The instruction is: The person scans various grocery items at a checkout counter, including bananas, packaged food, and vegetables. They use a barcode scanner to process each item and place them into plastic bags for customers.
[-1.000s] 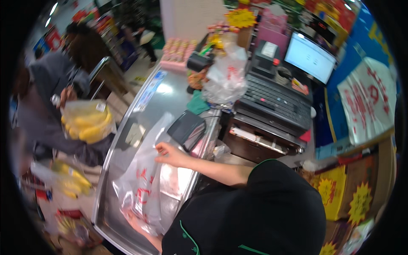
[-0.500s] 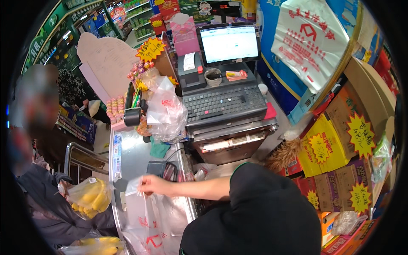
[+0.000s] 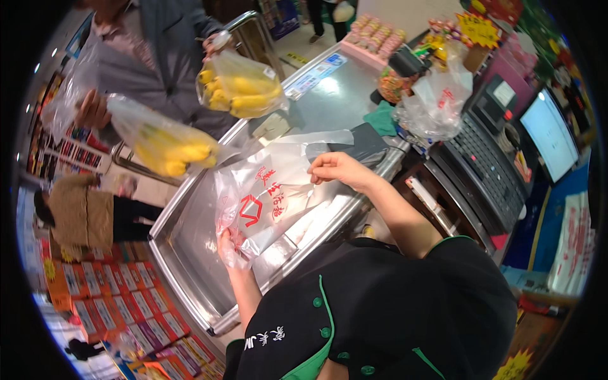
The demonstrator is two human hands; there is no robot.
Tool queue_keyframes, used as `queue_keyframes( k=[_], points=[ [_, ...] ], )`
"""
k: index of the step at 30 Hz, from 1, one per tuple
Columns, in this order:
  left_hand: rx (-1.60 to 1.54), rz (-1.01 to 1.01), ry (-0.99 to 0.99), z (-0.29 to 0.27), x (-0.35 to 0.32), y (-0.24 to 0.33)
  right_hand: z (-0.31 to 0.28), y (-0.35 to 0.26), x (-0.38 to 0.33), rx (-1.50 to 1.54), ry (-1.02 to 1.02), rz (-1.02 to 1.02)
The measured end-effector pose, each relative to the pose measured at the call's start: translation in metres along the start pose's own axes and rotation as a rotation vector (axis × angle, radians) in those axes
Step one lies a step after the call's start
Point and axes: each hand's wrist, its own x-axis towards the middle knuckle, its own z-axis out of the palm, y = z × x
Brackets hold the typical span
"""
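Observation:
A thin white plastic shopping bag (image 3: 288,183) with red print is spread over the metal checkout counter (image 3: 190,240) in front of me. My left hand (image 3: 232,248) grips its near left part, with clear film covering some of the fingers. At the bag's right edge, my right hand (image 3: 334,170) pinches the plastic between thumb and fingertips. Across the counter, another person holds a clear bag of bananas (image 3: 244,85) in one hand. A second clear bag of bananas (image 3: 171,145) hangs from that person's other hand, close to my bag's far edge.
On the counter's right lie a dark flat device (image 3: 358,144), a green cloth (image 3: 381,118) and a heap of plastic bags (image 3: 438,104). Beyond are a keyboard (image 3: 484,171) and a monitor (image 3: 550,133). Stacked boxes (image 3: 123,294) stand at lower left, near another person (image 3: 82,209).
My view has swung left. My left hand has come into view on the plastic bag, which is now spread wide between both hands. The bananas now appear nearer the counter.

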Motion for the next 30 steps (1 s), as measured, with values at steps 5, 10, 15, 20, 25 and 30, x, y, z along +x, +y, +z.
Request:
queue_keyframes(
  k=[5, 10, 15, 20, 25, 30],
  points=[
    [0.009, -0.042, 0.043, -0.015, -0.018, -0.003, 0.019, 0.014, 0.018, -0.075, -0.064, 0.072],
    [-0.006, -0.018, 0.204, -0.035, -0.02, -0.019, 0.039, 0.039, 0.033, -0.152, -0.029, 0.044],
    [0.731, 0.402, 0.315, -0.062, -0.026, -0.029, 0.048, 0.024, 0.028, -0.326, 0.145, 0.073],
    [0.919, 0.456, -0.015, 0.003, -0.067, -0.001, 0.083, 0.022, 0.012, -0.182, -0.047, 0.063],
    [0.296, -0.038, -0.403, 0.056, -0.099, -0.023, 0.121, 0.009, -0.004, -0.646, -0.193, 0.102],
    [-0.102, -0.048, -0.2, 0.035, -0.077, -0.03, 0.104, 0.018, 0.003, -0.79, -0.089, -0.128]
  ],
)
